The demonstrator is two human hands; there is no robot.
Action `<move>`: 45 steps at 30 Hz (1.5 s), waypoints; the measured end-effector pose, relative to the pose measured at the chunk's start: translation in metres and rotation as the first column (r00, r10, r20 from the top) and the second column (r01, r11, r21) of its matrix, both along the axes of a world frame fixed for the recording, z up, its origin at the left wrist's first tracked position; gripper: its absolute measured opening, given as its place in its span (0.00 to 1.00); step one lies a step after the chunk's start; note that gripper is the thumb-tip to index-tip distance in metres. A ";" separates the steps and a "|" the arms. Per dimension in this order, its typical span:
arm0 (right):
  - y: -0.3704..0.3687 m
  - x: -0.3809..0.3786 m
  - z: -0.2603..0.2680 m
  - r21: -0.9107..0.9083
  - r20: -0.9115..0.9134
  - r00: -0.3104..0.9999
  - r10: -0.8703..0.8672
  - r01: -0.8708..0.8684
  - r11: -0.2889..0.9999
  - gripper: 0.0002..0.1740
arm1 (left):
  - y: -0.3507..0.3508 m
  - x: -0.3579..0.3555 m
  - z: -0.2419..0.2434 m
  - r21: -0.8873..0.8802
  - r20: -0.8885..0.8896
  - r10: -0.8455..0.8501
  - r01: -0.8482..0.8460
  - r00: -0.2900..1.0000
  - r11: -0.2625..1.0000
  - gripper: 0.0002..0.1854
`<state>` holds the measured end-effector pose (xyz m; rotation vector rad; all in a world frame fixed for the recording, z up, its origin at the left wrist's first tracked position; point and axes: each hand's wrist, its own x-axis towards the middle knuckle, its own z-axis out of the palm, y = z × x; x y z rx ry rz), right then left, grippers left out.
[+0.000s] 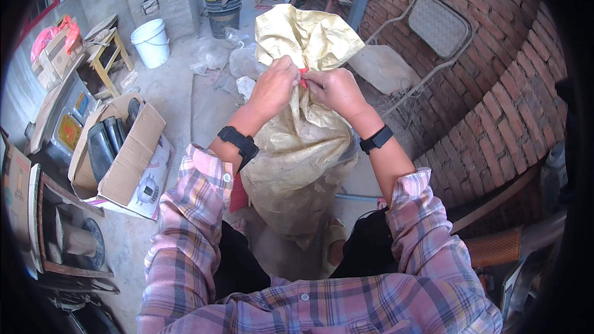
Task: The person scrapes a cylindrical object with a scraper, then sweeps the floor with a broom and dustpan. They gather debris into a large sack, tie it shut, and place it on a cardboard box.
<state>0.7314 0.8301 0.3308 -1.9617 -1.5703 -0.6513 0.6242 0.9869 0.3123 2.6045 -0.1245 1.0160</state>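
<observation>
A large cream-coloured woven sack stands between my feet, its lower part stained with dirt. Its neck is gathered tight, and the mouth fans out above. Around the neck goes a red tie, mostly covered by my fingers. My left hand pinches the tie from the left side of the neck. From the right, my right hand grips it between thumb and forefinger. Both hands nearly meet at the tie. What fills the sack is hidden.
A cardboard box with black rubber boots sits at left. Behind it are a white bucket and a dark bucket. A metal-framed folding chair leans by the brick wall. Plastic bags litter the floor beyond the sack.
</observation>
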 end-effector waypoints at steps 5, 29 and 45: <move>-0.001 0.002 -0.001 -0.057 -0.309 0.951 -0.010 -0.008 0.998 0.08 | -0.002 0.000 -0.001 0.013 -0.009 0.006 -0.006 1.000 1.000 0.08; 0.001 0.015 -0.030 0.061 -0.889 0.444 0.109 -0.120 0.991 0.08 | 0.004 -0.007 -0.018 -0.030 -0.040 -0.058 0.057 0.998 0.998 0.05; 0.005 0.019 -0.038 0.153 -0.890 0.417 0.187 -0.114 0.982 0.07 | 0.004 0.004 -0.023 0.130 0.088 -0.120 0.108 0.989 0.986 0.04</move>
